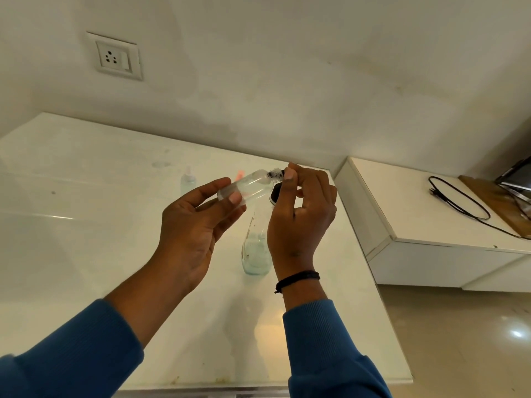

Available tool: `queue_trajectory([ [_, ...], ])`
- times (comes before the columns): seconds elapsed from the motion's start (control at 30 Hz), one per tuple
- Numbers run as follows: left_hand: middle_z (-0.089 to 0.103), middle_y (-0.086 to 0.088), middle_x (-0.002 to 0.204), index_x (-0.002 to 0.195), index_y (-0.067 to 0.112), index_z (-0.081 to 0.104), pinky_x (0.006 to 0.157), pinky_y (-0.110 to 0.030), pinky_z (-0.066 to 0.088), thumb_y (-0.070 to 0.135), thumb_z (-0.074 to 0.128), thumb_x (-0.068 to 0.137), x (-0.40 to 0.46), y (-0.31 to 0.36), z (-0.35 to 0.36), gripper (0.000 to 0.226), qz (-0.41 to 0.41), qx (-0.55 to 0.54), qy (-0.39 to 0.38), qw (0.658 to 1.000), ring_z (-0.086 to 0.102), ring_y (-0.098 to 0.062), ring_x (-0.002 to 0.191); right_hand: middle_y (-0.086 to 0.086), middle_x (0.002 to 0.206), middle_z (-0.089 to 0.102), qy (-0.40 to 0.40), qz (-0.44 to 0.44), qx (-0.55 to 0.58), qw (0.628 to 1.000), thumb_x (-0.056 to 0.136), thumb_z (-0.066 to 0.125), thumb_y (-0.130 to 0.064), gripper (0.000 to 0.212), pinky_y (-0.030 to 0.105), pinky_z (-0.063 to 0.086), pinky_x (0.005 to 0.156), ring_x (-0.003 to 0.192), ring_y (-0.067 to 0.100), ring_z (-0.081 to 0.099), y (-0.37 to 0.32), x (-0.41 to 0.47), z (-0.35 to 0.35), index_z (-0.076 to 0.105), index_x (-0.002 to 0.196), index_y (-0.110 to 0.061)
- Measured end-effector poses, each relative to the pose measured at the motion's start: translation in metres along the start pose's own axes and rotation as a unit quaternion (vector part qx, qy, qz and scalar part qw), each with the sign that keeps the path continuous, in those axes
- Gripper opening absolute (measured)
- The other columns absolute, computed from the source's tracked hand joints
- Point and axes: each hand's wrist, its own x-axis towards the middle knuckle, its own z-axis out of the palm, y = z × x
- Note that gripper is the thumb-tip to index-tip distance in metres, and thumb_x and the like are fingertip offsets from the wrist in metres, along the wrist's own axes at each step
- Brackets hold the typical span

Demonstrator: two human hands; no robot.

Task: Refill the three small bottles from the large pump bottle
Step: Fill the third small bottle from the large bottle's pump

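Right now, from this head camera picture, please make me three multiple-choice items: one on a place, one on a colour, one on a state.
1. Where does the large bottle stand?
A. On the white counter
B. On the floor
C. On the side shelf

2. What colour are the sleeves?
A. Red
B. Blue
C. White

3. How is the small clear bottle held?
A. Upright on the counter
B. Tilted, in the left hand, with the right hand at its neck
C. Lying flat, untouched

Key: 1 A, its base rests on the counter below the hands. 2 B, both forearms wear blue knit. 3 B, the left fingers wrap its body while the right fingertips pinch at the mouth end.
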Motion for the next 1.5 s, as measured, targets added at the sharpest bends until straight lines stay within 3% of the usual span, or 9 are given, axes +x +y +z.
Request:
queue_trajectory([
  [0.9,0.073,-0.013,0.119,0.124,0.007,0.067,0.078,-0.03,0.063,0.01,0.073,0.072,-0.003,-0.004,-0.005,0.053,-0.075,-0.095,-0.009,0.993,0.075,-0.031,0.098,-0.005,0.09,0.069,0.01,-0.011,-0.002,1.0,0.098,0.056,-0.023,0.02,0.052,0.048,0.068,0.084,0.02,0.057,-0.001,0.007,-0.003,0.072,0.09,-0.014],
  [1.33,0.072,-0.013,0.12,0.131,0.009,0.063,0.091,-0.036,0.057,0.015,0.071,0.075,-0.005,-0.008,-0.01,0.057,-0.114,-0.14,-0.026,0.983,0.072,-0.031,0.106,-0.006,0.092,0.07,0.001,-0.007,0.003,1.0,0.09,0.065,-0.029,0.017,0.051,0.051,0.069,0.086,0.017,0.059,-0.003,0.009,-0.004,0.073,0.089,-0.014],
  [1.5,0.071,-0.015,0.122,0.13,0.012,0.063,0.093,-0.038,0.055,0.018,0.07,0.075,-0.005,-0.009,-0.01,0.056,-0.13,-0.166,-0.035,0.977,0.071,-0.031,0.109,-0.006,0.094,0.069,0.006,-0.013,0.01,1.0,0.086,0.073,-0.019,0.007,0.048,0.052,0.071,0.087,0.012,0.058,-0.002,0.009,-0.004,0.072,0.088,-0.012],
])
